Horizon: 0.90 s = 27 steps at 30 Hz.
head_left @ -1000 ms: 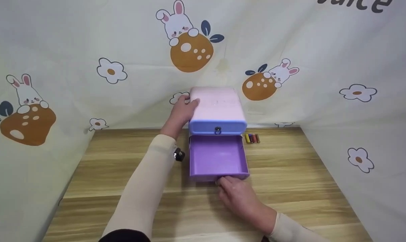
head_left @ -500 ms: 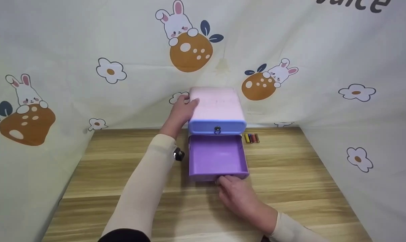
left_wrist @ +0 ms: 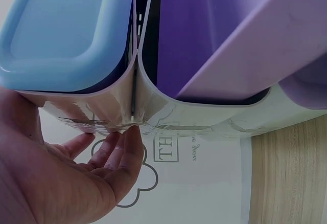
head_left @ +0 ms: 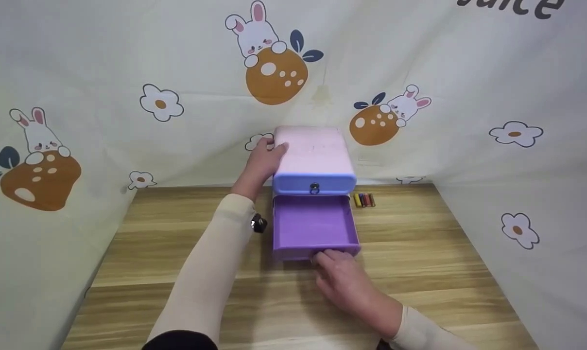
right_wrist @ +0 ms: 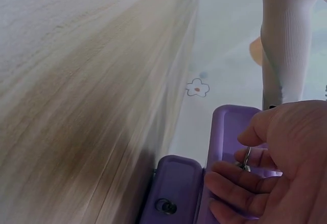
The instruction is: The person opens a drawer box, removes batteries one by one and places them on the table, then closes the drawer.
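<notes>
A small stacked drawer cabinet has a pink top [head_left: 313, 150] and a blue upper drawer [head_left: 293, 183] that is shut. Below it, a purple drawer [head_left: 318, 226] is pulled out, with nothing seen inside. My left hand [head_left: 264, 158] holds the cabinet's upper left edge, thumb on the top and fingers against the side; in the left wrist view those fingers touch the pink wall [left_wrist: 97, 112]. My right hand [head_left: 349, 284] is at the front of the purple drawer. In the right wrist view it pinches the metal ring pull [right_wrist: 247, 157] between thumb and fingers.
Several small coloured sticks [head_left: 365, 200] lie on the wooden table [head_left: 420, 253] right of the cabinet. A lower purple drawer [right_wrist: 176, 188] with its own ring pull sits shut beneath. Patterned cloth [head_left: 201, 63] hangs behind and at both sides.
The purple drawer's front has shifted slightly up and toward the cabinet in the head view, with the right hand still at its ring. The left hand keeps its place.
</notes>
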### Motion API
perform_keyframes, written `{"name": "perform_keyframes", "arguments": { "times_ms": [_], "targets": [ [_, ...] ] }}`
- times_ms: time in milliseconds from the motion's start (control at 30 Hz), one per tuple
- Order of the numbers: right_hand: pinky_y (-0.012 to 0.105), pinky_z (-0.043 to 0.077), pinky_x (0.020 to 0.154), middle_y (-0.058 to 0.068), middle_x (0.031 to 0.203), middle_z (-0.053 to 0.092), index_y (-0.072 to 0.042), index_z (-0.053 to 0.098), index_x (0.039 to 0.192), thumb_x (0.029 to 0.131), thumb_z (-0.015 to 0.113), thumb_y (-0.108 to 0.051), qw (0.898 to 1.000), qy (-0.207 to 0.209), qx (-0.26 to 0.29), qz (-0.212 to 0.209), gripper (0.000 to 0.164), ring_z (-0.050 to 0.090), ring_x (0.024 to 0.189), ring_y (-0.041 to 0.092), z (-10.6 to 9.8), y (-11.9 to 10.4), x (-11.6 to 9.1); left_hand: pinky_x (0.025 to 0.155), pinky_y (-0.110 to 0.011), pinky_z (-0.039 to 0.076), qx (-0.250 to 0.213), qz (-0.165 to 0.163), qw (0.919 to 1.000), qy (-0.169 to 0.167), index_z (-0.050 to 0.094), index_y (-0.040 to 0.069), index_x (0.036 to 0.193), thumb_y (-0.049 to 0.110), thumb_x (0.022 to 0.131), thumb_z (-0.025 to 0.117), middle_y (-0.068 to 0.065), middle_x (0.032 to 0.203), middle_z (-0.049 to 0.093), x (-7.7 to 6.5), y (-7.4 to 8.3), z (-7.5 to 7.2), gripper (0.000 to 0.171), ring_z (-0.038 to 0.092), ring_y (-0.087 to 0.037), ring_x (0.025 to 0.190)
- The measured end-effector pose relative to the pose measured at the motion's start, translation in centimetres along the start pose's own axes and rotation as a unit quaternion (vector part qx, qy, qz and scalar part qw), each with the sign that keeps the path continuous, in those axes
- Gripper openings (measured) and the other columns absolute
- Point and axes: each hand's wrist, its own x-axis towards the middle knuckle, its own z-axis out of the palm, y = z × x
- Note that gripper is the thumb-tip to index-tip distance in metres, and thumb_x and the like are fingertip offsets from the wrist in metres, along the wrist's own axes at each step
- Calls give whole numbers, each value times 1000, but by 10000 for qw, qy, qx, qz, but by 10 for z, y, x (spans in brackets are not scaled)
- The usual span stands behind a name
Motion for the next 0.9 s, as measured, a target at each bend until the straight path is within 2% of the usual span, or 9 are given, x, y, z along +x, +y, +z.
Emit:
{"name": "perform_keyframes", "arguments": {
  "times_ms": [367, 900],
  "targets": [
    [43, 55, 83, 2, 104, 70, -12, 71, 112, 85, 86, -12, 9999, -111, 75, 25, 31, 67, 94, 22, -2, 2, 2, 125, -50, 39, 35, 12, 10000, 22, 46, 4, 162, 50, 110, 61, -22, 166, 47, 1, 0, 0, 71, 45, -38, 153],
    [47, 56, 92, 3, 112, 71, -12, 71, 119, 91, 85, -16, 9985, -452, 241, 204, 31, 67, 102, 23, -6, 4, 8, 122, -50, 42, 47, 38, 10000, 79, 47, 4, 160, 51, 109, 61, -23, 162, 51, 1, -2, 1, 70, 50, -38, 149]
  ]
}}
